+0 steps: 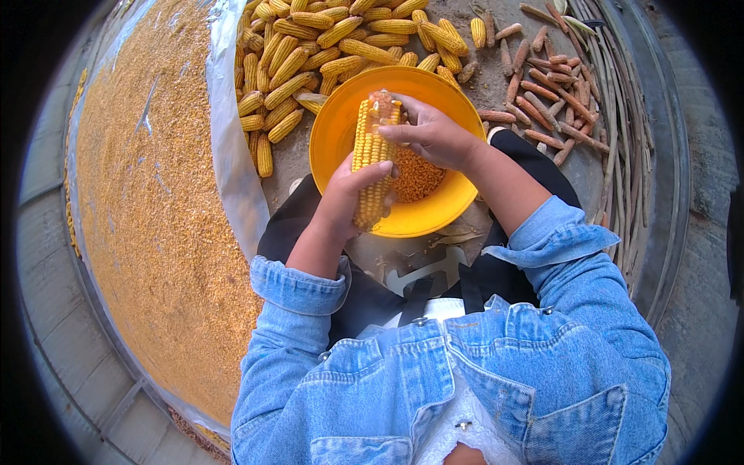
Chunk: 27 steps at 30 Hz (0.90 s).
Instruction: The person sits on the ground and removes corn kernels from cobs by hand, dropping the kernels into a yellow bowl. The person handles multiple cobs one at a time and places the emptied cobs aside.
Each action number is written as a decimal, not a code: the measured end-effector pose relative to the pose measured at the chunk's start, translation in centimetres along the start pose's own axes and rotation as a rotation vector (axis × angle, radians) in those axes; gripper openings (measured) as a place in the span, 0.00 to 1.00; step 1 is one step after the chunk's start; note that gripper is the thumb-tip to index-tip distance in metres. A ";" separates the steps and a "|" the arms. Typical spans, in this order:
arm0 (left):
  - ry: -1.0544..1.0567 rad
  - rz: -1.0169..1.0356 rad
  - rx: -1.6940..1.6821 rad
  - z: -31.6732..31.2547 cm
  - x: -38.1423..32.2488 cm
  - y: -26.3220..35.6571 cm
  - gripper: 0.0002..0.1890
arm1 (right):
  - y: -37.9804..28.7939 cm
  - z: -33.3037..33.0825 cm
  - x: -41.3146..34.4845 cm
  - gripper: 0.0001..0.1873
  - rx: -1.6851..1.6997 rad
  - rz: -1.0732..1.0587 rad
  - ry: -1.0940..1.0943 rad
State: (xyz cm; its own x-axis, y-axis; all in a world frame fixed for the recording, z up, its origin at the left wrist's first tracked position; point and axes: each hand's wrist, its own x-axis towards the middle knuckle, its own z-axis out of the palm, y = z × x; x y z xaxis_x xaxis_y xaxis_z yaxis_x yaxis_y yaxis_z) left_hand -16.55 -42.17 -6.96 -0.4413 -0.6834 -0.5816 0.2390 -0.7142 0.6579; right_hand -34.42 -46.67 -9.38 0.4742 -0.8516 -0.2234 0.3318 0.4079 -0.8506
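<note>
A dried yellow corn cob [372, 145] is held upright in the picture over a yellow plastic basin [343, 102]. My left hand [357, 189] is closed around its lower part, thumb across the front. At the cob's upper end, my right hand [424, 128] grips its right side, with the thumb on the kernels. Part of the cob's top is stripped and shows the pinkish core. Loose orange kernels [418, 177] lie in the bottom of the basin, partly hidden by the hands and cob. The basin stands between my legs.
Unshelled corn cobs [290, 64] are piled beyond the basin. Stripped cob cores [552, 96] lie at the upper right, beside a bundle of long thin sticks [622, 116]. Loose kernels [168, 232] cover a plastic sheet [232, 139] on the left. Dry husks [459, 229] lie near the basin.
</note>
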 end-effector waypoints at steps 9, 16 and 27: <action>-0.021 -0.002 -0.038 0.0 0.0 0.1 0.25 | -0.1 -0.3 0.4 0.30 0.161 0.078 -0.012; -0.025 -0.008 -0.051 -0.1 -0.2 0.1 0.24 | 0.6 -0.3 0.6 0.32 -0.039 -0.002 0.008; -0.062 -0.025 -0.148 -0.4 -0.2 0.1 0.24 | -0.1 -0.3 0.0 0.33 0.080 0.023 -0.051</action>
State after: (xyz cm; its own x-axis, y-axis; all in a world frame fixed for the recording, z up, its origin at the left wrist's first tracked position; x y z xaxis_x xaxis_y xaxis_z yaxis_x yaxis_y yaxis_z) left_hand -16.12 -42.22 -6.96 -0.5004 -0.6578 -0.5629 0.3500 -0.7484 0.5634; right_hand -34.70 -46.80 -9.44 0.5229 -0.8246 -0.2160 0.3838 0.4539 -0.8042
